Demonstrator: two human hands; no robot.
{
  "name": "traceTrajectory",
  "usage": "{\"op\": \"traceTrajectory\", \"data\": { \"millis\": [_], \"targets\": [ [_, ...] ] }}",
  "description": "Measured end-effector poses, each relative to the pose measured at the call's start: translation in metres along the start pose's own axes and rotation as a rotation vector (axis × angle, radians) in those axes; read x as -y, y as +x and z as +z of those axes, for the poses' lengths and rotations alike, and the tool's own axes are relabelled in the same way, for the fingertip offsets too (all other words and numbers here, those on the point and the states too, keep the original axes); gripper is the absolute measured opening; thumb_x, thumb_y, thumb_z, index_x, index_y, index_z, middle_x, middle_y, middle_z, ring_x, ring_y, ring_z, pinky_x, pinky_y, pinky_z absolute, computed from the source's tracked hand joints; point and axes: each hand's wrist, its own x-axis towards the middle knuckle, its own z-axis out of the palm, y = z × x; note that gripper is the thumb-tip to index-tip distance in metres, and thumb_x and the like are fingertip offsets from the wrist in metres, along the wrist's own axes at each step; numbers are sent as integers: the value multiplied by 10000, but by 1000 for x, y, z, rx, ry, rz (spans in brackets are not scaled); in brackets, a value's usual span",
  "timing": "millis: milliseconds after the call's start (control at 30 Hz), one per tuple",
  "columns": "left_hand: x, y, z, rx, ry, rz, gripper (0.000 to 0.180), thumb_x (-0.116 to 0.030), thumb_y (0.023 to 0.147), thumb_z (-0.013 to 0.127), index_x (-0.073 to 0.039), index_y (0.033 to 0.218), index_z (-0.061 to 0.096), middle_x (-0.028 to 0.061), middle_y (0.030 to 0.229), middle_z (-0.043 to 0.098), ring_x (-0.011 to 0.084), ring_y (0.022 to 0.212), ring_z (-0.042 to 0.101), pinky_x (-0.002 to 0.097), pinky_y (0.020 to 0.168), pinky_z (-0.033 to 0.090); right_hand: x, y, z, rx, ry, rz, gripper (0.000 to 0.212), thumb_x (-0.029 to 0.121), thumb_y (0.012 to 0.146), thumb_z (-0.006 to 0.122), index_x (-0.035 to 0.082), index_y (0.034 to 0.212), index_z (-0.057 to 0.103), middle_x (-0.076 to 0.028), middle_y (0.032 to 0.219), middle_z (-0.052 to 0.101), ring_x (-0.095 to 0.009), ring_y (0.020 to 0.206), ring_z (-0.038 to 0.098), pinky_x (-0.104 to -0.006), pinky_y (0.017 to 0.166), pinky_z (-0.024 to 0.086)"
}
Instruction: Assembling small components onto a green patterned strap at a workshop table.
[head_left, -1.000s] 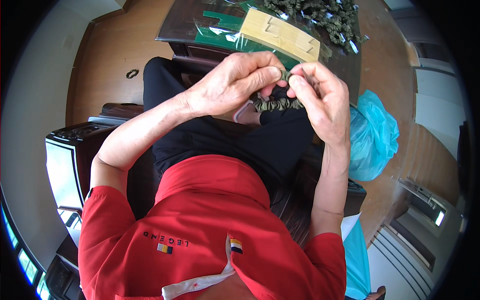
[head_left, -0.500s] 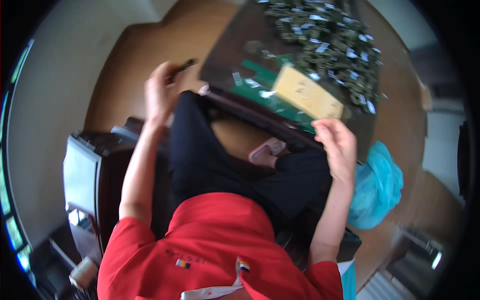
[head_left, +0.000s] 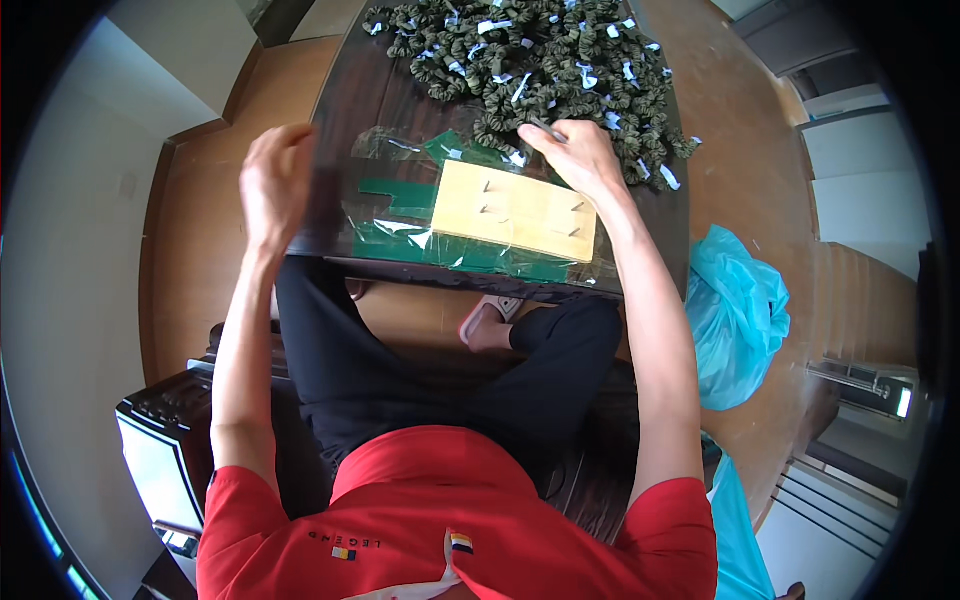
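My right hand is closed over the front of a heap of dark olive, ruffled cord-like bundles with small white tags. A thin dark stick-like piece shows at its thumb and fingers; its kind is unclear. Left of the table edge, my left hand hangs in the air with curled, blurred fingers, and what they hold, if anything, cannot be made out. Between the hands lies a pale wooden board with several upright metal pins, taped down on a green sheet.
The dark wooden table ends just in front of my knees. A blue plastic bag stands on the floor to the right. Dark carved furniture is at my left, and clear tape lies wrinkled around the board.
My right hand has moved from the board's near right corner up to the heap. My left hand has shifted left; the dark thing seen in it before no longer shows. The view has turned.
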Motion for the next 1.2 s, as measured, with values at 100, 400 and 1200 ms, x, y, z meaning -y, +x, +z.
{"op": "traceTrajectory", "data": {
  "millis": [100,400,1200],
  "targets": [
    [-47,18,33,271,-109,36,164,-77,859,659,-15,1003,708,75,903,723,235,757,660,339,703,521,8,1,5,-3,107,17,247,239,897,662,33,759,668,-31,651,618,-169,559,517,-305,551,410],
    [-128,29,70,560,-907,-269,214,-163,934,651,30,1026,635,77,777,644,136,670,571,251,618,459,33,-78,-42,-176,580,-246,164,140,891,691,33,769,673,12,666,606,-80,593,493,-227,554,386],
    [-200,-53,-26,434,-202,847,163,-146,904,660,-40,958,549,73,792,556,240,643,547,343,595,459,36,-215,-92,461,600,-330,95,79,892,617,8,829,615,-13,780,557,-79,644,415,-206,601,334]
  ]
}}
